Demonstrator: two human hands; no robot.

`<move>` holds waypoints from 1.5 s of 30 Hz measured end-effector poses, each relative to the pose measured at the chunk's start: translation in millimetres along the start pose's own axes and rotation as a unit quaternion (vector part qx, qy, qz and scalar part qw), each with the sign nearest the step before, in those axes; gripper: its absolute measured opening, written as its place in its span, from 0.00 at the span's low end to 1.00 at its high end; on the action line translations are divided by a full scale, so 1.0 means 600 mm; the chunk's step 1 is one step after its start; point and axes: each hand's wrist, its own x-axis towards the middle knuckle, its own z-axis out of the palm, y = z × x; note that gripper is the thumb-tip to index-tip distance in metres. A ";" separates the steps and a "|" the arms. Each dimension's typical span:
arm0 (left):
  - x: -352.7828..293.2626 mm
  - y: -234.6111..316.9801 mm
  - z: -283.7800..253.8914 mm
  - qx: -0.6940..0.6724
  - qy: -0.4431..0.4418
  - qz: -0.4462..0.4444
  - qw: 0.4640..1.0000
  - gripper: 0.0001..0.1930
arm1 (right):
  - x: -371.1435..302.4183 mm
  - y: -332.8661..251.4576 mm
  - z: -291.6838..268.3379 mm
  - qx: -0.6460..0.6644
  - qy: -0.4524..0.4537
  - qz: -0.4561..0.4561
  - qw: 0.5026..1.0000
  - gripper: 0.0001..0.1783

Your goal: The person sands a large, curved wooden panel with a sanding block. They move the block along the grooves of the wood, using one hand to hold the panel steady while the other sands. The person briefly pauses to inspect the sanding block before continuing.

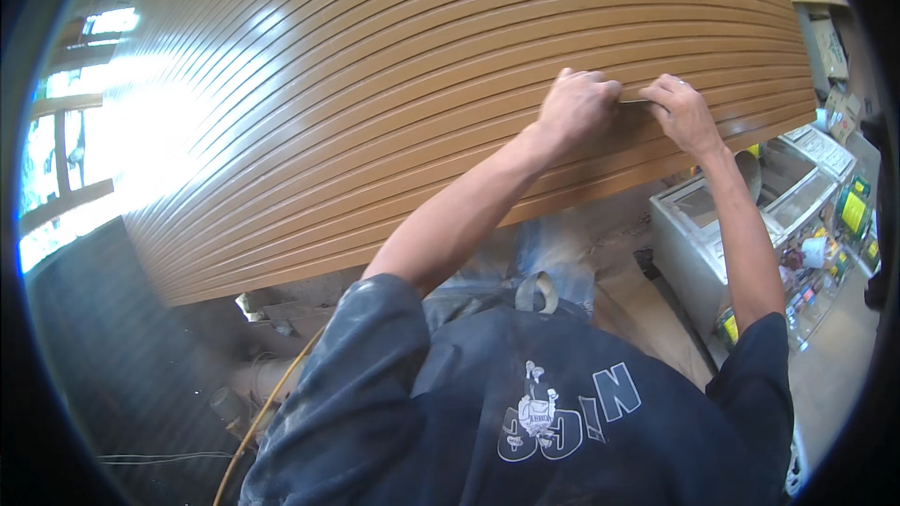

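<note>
A large brown panel (394, 122) with many parallel grooves spreads out in front of me. Over its near right part, my left hand (577, 105) is closed, with thumb and fingers pinched together. A short way to the right, my right hand (684, 114) is also closed in a pinch. Between the two hands stretches a thin piece with a pale edge (635, 101), gripped at both ends; its kind cannot be made out. It lies close over the grooves, and whether it touches them is unclear.
Right of the panel stands a grey metal box-like cabinet (689, 234), with bottles and a white cup (814, 251) beyond it. A yellow hose (272, 398) runs along the lower left, near a dark corrugated sheet (122, 337). Bright light glares off the panel's left side.
</note>
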 end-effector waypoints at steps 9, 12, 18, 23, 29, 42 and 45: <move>-0.063 -0.010 0.004 0.046 0.081 -0.010 0.996 0.05 | -0.001 -0.019 0.027 0.075 0.011 -0.022 0.997 0.10; -0.214 -0.098 -0.098 0.014 0.100 -0.009 0.995 0.06 | 0.057 -0.154 0.119 0.094 0.046 -0.076 0.992 0.10; -0.530 -0.211 -0.330 0.055 0.066 -0.190 0.978 0.07 | 0.194 -0.528 0.287 0.084 0.050 -0.129 0.987 0.06; -0.535 -0.215 -0.350 -0.020 0.046 -0.303 0.952 0.07 | 0.207 -0.558 0.300 0.053 -0.026 -0.115 0.992 0.10; -0.253 -0.107 -0.180 0.040 0.017 -0.064 0.997 0.07 | 0.088 -0.234 0.153 0.019 0.039 -0.078 0.996 0.11; 0.341 0.256 0.187 0.062 0.018 -0.027 0.998 0.08 | -0.119 0.454 -0.157 0.016 0.048 -0.050 0.997 0.11; 0.442 0.305 0.246 0.039 0.005 -0.005 0.999 0.08 | -0.150 0.571 -0.213 0.009 0.064 -0.069 0.996 0.09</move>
